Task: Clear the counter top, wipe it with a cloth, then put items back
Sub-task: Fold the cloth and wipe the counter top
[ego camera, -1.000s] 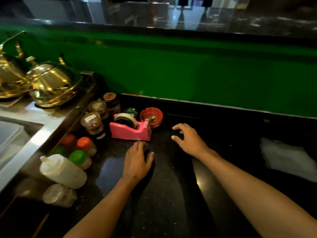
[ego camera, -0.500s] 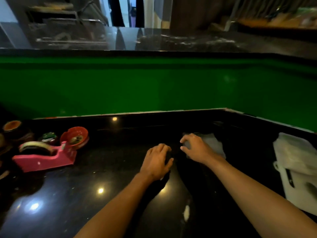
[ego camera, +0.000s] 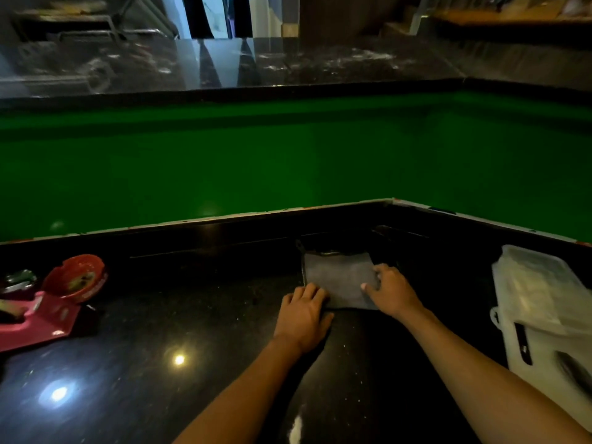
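A folded grey cloth [ego camera: 338, 277] lies flat on the black counter top [ego camera: 192, 315], near the back corner. My left hand [ego camera: 304, 315] rests flat on the counter with its fingertips touching the cloth's near left edge. My right hand [ego camera: 389, 291] sits on the cloth's right side, fingers spread and bent over its edge; whether they grip it is unclear. At the far left stand a pink tape dispenser [ego camera: 35, 318] and a red ashtray [ego camera: 75, 277].
A white cutting board [ego camera: 551, 350] with a knife on it and a clear plastic container [ego camera: 538, 286] lie at the right edge. A green wall panel [ego camera: 256, 161] backs the counter. A small dark item [ego camera: 19, 280] sits behind the dispenser.
The view swung right, away from the sink and bottles. Both hands travelled right and forward across the counter and now touch the grey cloth.
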Demonstrator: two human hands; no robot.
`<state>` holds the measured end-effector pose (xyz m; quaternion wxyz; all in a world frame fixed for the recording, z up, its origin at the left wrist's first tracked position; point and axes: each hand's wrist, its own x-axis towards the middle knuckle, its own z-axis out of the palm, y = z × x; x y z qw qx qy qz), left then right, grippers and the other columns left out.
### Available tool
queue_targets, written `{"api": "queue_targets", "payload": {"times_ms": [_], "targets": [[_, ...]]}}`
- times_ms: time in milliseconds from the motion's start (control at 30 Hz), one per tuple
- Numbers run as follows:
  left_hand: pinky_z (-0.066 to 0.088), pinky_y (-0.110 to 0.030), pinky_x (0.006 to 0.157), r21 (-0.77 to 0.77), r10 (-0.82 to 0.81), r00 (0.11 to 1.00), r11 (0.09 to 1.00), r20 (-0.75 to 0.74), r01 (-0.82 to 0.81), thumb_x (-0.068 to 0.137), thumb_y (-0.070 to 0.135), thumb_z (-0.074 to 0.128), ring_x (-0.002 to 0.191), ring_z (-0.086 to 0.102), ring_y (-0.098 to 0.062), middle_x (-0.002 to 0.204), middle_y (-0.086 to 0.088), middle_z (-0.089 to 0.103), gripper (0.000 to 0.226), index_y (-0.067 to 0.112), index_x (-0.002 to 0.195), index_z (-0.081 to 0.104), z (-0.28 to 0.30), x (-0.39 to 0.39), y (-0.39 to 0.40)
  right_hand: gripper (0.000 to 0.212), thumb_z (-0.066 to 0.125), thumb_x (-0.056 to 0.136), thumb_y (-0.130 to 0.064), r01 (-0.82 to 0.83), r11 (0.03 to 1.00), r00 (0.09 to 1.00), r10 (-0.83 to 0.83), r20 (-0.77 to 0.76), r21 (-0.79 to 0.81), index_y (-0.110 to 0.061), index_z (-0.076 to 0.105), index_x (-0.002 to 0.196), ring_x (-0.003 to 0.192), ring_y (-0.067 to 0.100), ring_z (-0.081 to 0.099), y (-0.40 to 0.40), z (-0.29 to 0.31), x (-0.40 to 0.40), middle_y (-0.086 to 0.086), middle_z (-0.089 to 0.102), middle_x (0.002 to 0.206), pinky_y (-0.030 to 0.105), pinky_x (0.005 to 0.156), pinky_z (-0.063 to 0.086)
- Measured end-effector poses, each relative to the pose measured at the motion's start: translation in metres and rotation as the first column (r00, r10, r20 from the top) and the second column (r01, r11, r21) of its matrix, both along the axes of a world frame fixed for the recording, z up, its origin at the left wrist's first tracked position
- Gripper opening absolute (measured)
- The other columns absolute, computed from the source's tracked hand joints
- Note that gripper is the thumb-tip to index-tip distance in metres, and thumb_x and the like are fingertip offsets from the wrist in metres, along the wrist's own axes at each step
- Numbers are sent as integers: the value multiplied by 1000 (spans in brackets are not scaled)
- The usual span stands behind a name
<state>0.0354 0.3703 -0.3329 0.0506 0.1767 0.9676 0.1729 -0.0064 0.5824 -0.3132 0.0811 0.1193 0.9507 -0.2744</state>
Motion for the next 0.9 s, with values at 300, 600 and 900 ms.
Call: {"api": "queue_targets", "payload": {"times_ms": [300,600,900], "targets": [[48,-34,86,432,314,939,835,137,-342,86,63,49,97,62,-18,99,0,67,46,21,99,63,29,-33,25,33,72,83,-18,-32,954,968,-45,-249,-299,-13,65,114,73,16,60,-29,3,1,-3,58,75,24,68,44],[56,-46,87,581,347,679,351,648,-734,95,22,59,95,69,-31,94,-13,73,11,19,91,69,31,-46,24,25,64,84,-21,-390,886,868,261,-423,-253,-18,66,109,96,17,55,-69,6,41,-7,54,100,32,84,50],[57,-40,79,653,154,662,112,734,-749,104,17,41,92,67,-30,107,-20,68,25,8,113,62,53,-8,-10,39,80,77,-25,45,759,993,-104,-52,-650,-10,65,110,81,8,66,-67,9,43,1,69,89,16,63,52]]}}
